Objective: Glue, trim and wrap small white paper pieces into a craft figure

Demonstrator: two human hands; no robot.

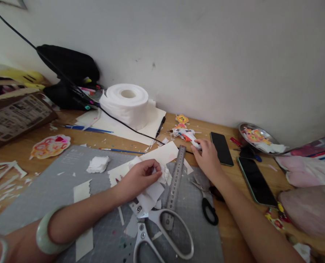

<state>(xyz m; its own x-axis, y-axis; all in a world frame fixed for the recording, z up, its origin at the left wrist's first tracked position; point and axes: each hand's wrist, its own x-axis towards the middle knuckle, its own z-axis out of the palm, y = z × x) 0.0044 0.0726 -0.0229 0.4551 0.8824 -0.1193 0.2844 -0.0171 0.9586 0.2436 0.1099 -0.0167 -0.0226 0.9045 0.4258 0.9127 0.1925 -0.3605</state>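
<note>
My right hand (208,159) is wrapped round the handle of a white glue gun (190,136) that lies on the table, its nozzle pointing left. My left hand (142,178) has its fingers curled in a pinch on a thin white sheet of tissue or paper (151,193); its fingertips are partly hidden. Just below that sheet lie large metal-handled scissors (142,215), their blades covered by paper and my hand. A steel ruler (175,177) rests between my two hands. Left of my left hand is a folded white tissue pad (98,164) on the grey cutting mat (55,190).
A big white tissue roll (126,106) stands on paper at the back. A black cord (118,118) crosses over the table. Two phones (221,148), a metal bowl (258,137) of cutouts and black-handled scissors (209,212) lie right. A cardboard box (17,113) sits left.
</note>
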